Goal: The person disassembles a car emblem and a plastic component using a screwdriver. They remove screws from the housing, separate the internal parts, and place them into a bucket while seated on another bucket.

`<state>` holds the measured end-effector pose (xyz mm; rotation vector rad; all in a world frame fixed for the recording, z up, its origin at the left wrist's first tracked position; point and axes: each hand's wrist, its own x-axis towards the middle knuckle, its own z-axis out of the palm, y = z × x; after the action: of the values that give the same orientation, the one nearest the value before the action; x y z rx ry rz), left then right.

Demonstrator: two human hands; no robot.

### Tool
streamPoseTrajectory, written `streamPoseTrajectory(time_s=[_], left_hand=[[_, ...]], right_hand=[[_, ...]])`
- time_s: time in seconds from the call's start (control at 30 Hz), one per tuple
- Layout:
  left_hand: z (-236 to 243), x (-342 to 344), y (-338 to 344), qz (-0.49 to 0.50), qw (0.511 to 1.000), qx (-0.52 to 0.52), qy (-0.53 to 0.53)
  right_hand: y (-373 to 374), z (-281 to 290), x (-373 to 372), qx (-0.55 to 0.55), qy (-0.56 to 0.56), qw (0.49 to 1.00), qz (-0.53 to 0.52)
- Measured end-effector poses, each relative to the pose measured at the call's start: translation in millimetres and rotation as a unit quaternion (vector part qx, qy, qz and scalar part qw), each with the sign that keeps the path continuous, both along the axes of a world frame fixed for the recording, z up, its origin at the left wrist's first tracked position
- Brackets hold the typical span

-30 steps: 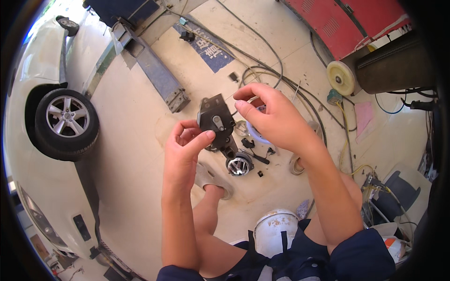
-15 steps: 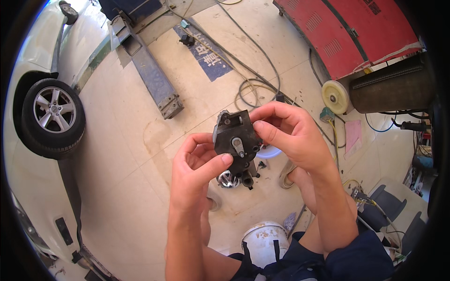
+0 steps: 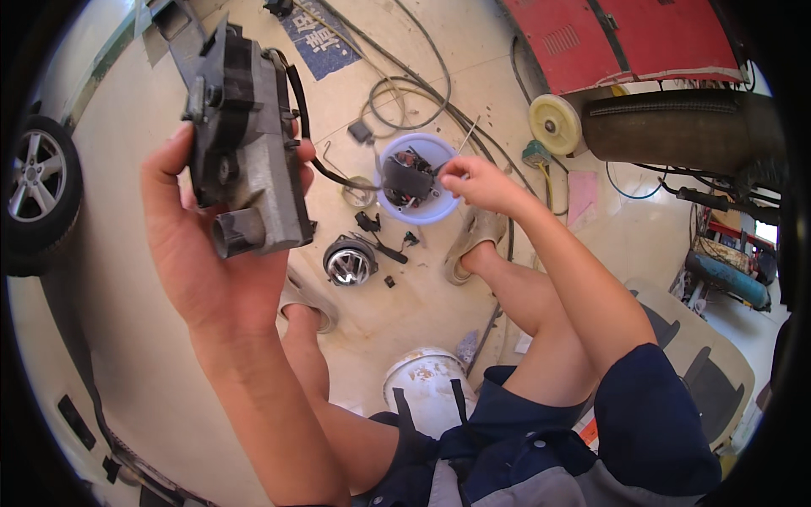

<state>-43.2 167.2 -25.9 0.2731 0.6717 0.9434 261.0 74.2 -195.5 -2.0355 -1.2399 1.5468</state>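
My left hand (image 3: pixel 224 270) is raised at the left, its fingers wrapped round a black and grey mechanical unit (image 3: pixel 249 144) with a round tube stub at its lower end. A black cable (image 3: pixel 300 101) runs from the unit down toward a pale blue basin (image 3: pixel 390 209). My right hand (image 3: pixel 473 182) is over the basin's right rim, fingers pinched together. What they hold, if anything, I cannot make out. Inside the basin lie dark small parts and a larger black piece (image 3: pixel 407 180).
A round chrome car badge unit (image 3: pixel 349 264) and small black parts (image 3: pixel 389 252) lie on the floor between my feet. Hoses (image 3: pixel 405 84) loop beyond the basin. A white bucket (image 3: pixel 422 372) stands below me; a red cabinet (image 3: pixel 625 42) is far right, a car wheel (image 3: pixel 38 182) left.
My right hand has let go of the mechanical unit and moved down to the basin. The left hand has carried the unit up and left, turning it. The view has shifted, uncovering the basin.
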Motion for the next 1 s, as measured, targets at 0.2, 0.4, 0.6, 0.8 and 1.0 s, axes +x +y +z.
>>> streamPoseTrajectory(time_s=[0.2,0.4,0.6,0.8,1.0], left_hand=[[6.1,-9.4,4.0,0.047,0.998,-0.014,0.034],[3.9,-26.0,7.5,0.061,0.997,-0.034,0.035],[0.9,-25.8,8.7,0.051,0.996,-0.029,0.073],[-4.2,-32.0,9.1,0.062,0.991,-0.053,0.102],[-10.4,-30.3,8.9,0.043,0.996,-0.043,0.063]], right_hand=[[-42.2,-109.2,8.4,-0.062,-0.112,0.990,0.055],[-34.9,-157.6,-39.7,-0.014,-0.076,0.995,0.059],[-17.5,-160.4,-43.1,0.022,-0.218,0.975,0.049],[-0.3,-155.3,-39.7,-0.082,-0.278,0.952,0.100],[19.2,-147.6,-32.1,-0.158,-0.267,0.920,0.241]])
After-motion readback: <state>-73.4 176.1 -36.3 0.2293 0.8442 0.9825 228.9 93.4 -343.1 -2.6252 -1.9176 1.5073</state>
